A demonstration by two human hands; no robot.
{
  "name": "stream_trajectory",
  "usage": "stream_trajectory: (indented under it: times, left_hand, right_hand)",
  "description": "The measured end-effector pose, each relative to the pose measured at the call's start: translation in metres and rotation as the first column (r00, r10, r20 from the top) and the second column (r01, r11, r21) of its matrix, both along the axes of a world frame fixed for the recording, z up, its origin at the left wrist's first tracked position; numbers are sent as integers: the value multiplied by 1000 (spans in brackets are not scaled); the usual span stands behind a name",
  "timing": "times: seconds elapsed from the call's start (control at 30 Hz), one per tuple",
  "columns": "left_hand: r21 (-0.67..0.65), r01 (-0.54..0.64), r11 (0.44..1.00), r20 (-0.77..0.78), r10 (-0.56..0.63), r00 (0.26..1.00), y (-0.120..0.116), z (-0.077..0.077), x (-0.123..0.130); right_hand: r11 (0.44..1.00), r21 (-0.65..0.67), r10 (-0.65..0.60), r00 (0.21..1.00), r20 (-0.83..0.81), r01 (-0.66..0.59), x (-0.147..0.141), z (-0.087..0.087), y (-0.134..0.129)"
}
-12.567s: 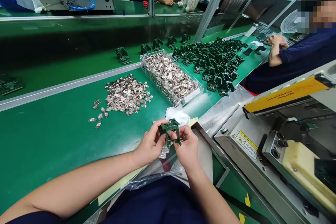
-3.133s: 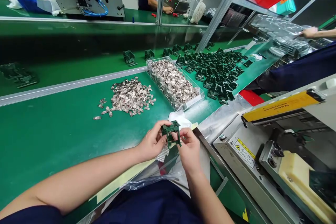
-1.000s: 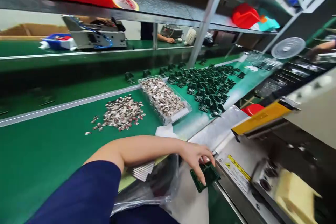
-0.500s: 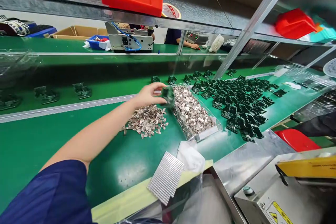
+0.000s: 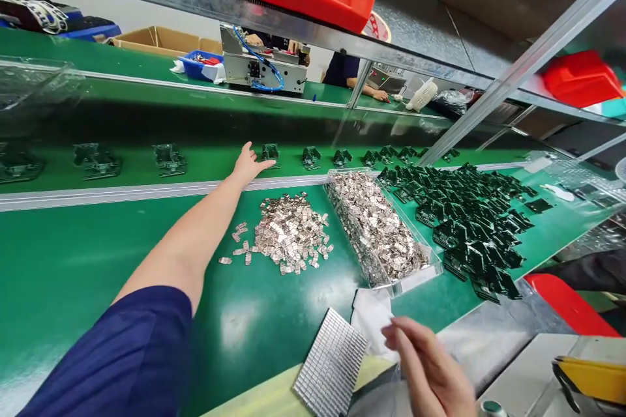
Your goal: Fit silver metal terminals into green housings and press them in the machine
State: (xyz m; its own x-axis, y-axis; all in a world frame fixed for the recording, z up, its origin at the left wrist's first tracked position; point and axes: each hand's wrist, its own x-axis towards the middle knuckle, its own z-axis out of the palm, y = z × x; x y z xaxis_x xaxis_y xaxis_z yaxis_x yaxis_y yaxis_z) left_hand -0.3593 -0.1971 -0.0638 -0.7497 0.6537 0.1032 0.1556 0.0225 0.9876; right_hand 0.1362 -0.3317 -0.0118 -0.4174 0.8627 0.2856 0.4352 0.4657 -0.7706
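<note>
A: L hand (image 5: 249, 166), what's it doing?
B: Hovering open over the far belt (image 5: 210, 159), fingers spread, nothing in it. It's just beside a green PCB (image 5: 269, 152), not touching as far as I can see.
A: Which way's the PCB lying?
B: Long axis is running approx along the belt, but it's small, so can't be exact. It's sitting at the head of a row of PCBs (image 5: 337, 157), and the L forearm's pointing up across the near belt (image 5: 98, 260) towards it.
A: R hand (image 5: 425, 365)?
B: Open too, fingers loosely together, nothing showing in them. It's hovering at the bottom edge, just beside a white cloth (image 5: 372, 316).
A: What else is close?
B: Silver sheet (image 5: 331, 365) is lying right next to the cloth. Past that, a heap of metal clips (image 5: 288, 232) is sitting on the near belt, w/ a clear tray of clips (image 5: 411, 283) beside it and a big heap of PCBs (image 5: 469, 221) lying further right.
</note>
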Motion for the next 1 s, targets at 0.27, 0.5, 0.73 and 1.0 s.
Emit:
stream_trajectory:
  times: [0.27,0.5,0.73,1.0]
  left_hand:
    - [33,-163,986,-74,165,984,-174,-9,-62]
    - [-1,-396,918,-222,386,896,-186,-14,-94]
    - [-284,-403,870,-407,271,872,-168,-3,-114]
    - [-194,-460,866,-417,352,838,-170,19,-92]
  right_hand:
    - [948,208,137,900,415,-240,-120,-27,94]
    - [922,242,141,845,515,-301,-117,-55,121]
    - [943,103,208,803,559,-316,-118,-41,126]
    - [971,137,139,925,353,-198,-109,-31,98]
